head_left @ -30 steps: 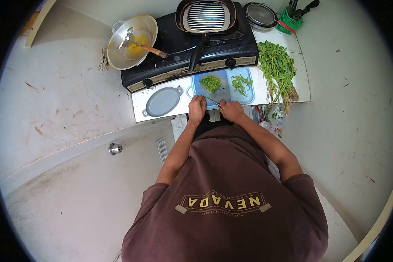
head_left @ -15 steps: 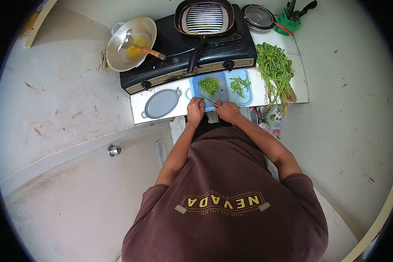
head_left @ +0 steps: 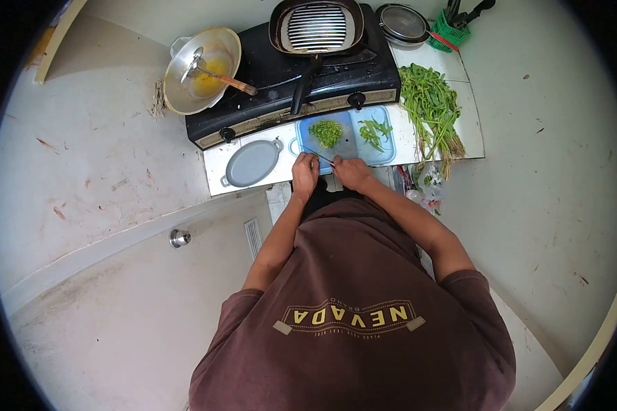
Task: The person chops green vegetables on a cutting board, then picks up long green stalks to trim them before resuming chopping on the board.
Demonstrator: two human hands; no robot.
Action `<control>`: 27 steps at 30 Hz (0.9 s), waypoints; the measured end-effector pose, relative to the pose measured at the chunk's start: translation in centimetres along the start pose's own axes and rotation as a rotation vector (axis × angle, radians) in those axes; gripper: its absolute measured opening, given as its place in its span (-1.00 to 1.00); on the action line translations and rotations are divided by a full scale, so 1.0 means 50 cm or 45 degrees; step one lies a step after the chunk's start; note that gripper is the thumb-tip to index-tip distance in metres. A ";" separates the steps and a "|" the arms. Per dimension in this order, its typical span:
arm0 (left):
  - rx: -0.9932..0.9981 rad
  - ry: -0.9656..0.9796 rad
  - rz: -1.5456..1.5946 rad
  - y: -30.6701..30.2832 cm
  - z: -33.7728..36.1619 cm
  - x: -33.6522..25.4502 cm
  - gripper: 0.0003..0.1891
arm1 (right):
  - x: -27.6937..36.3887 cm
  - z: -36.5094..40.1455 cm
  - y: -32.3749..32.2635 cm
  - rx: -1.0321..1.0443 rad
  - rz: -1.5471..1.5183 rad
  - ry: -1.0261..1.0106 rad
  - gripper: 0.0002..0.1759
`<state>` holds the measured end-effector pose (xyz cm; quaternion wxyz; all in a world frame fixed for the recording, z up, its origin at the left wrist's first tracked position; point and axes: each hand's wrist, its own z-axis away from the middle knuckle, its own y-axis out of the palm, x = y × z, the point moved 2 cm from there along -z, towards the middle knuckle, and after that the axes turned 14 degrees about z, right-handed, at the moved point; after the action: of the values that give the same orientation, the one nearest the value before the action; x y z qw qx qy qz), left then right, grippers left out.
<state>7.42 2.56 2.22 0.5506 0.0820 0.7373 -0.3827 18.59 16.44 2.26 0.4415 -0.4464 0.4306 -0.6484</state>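
Note:
A thin knife [head_left: 316,153] is in my right hand [head_left: 350,172], its blade pointing left over the front of the blue cutting board [head_left: 350,152]. My left hand [head_left: 306,171] is closed at the board's front left edge, by the blade; what its fingers hold is too small to make out. Behind the blade lies a heap of finely chopped greens [head_left: 326,133]. Some loose green leaves [head_left: 373,133] rest on the light blue right part of the board.
A grey oval plate [head_left: 252,164] lies left of the board. Behind stands a black stove [head_left: 257,103] with a grill pan [head_left: 317,31] and a wok [head_left: 202,71]. Leafy greens [head_left: 432,103] lie to the right. Knives stand in a green basket [head_left: 448,31].
My right hand and the knife have shifted slightly left, closer to my left hand. The whole view has also shifted a little.

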 end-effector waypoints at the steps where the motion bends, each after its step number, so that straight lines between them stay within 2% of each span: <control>1: -0.007 -0.005 0.008 -0.001 0.001 -0.001 -0.90 | -0.004 0.003 0.006 0.005 0.010 0.000 -0.62; 8: -0.077 -0.017 0.021 -0.001 0.002 -0.003 -0.90 | -0.041 0.021 0.022 -0.065 -0.053 0.077 -0.60; 17: -0.099 -0.076 0.046 0.004 0.004 0.023 -0.89 | -0.019 0.034 -0.003 -0.006 -0.093 -0.058 -0.57; 27: -0.093 -0.084 -0.008 0.003 0.002 0.014 -0.90 | -0.003 -0.008 0.021 0.034 -0.090 -0.033 -0.57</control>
<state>7.31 2.39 1.54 0.5760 0.0469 0.7324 -0.3600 18.43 16.41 1.15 0.4297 -0.4637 0.4001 -0.6635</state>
